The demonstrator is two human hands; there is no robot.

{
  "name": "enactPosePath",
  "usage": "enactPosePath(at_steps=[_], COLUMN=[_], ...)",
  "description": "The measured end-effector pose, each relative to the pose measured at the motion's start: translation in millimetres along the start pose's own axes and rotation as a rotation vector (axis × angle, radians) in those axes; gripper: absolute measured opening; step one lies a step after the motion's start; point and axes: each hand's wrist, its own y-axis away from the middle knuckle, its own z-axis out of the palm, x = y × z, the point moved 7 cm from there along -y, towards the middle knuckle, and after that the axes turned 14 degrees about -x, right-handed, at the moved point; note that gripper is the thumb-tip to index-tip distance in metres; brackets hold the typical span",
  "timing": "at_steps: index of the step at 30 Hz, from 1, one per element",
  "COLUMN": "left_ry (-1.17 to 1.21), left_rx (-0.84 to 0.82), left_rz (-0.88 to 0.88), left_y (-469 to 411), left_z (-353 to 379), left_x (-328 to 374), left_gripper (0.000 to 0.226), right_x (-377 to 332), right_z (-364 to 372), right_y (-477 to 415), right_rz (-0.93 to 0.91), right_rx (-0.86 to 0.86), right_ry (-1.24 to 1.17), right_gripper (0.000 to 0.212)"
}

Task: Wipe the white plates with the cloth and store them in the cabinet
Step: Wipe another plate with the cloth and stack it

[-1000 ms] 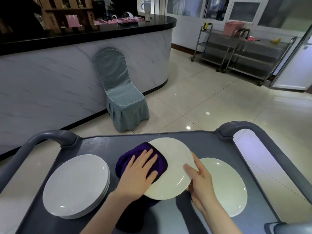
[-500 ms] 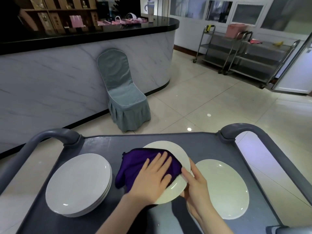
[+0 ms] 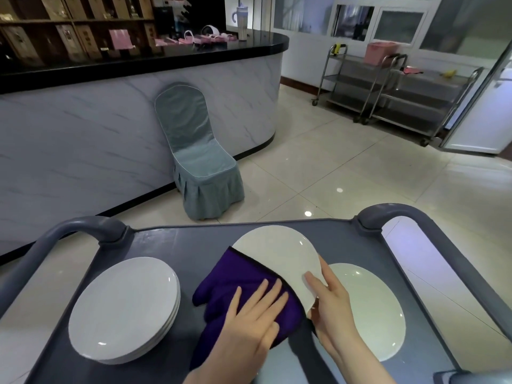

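The round white ceramic plate (image 3: 279,253) being wiped sits over the middle of the grey plastic cart top (image 3: 171,242), apparently lifted a little off it, to judge by the shadow below its near edge. The right hand (image 3: 332,306) grasps its near-right rim, thumb on the face and fingers hidden underneath. The left hand (image 3: 249,320) lies flat with straight fingers, pressing the purple microfibre cloth (image 3: 238,275) onto the plate's near-left part. Being round, the plate has no long axis; its eating face points up towards the camera, seemingly tipped slightly. The cloth runs longest from far to near, its dark-bound edge crossing the plate diagonally and its loose end hanging off the near side. The main risk is leverage: the plate is held at one rim only, so a hard press on the opposite side could twist it out of the pinch and drop it onto the cart or onto the single white plate (image 3: 371,309) lying just beside the right hand. The hanging cloth could also snag. The stack of white plates (image 3: 122,309) to the left is well apart.
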Motion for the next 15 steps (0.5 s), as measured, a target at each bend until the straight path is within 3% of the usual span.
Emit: enactPosePath(at_steps=[4, 8, 11, 15], left_ry=[-0.033, -0.049, 0.026, 0.251], left_rx=[0.025, 0.139, 0.181, 0.134], left_rz=[-0.111, -0.056, -0.001, 0.028], left_y=[-29.3, -43.9, -47.0, -47.1], left_z=[-28.8, -69.1, -93.7, -111.7], left_x=[-14.5, -25.6, -33.0, -42.7], left_gripper=[0.062, 0.059, 0.059, 0.033], right_x=[-0.6, -5.4, -25.7, -47.8], right_z=[18.5, 27.2, 32.1, 40.5], right_y=[5.7, 9.0, 5.8, -3.3], right_rz=[0.018, 0.017, -0.066, -0.170], right_rx=[-0.115, -0.262, -0.366, -0.433], right_ry=[0.114, 0.258, 0.551, 0.986], right_gripper=[0.042, 0.049, 0.057, 0.062])
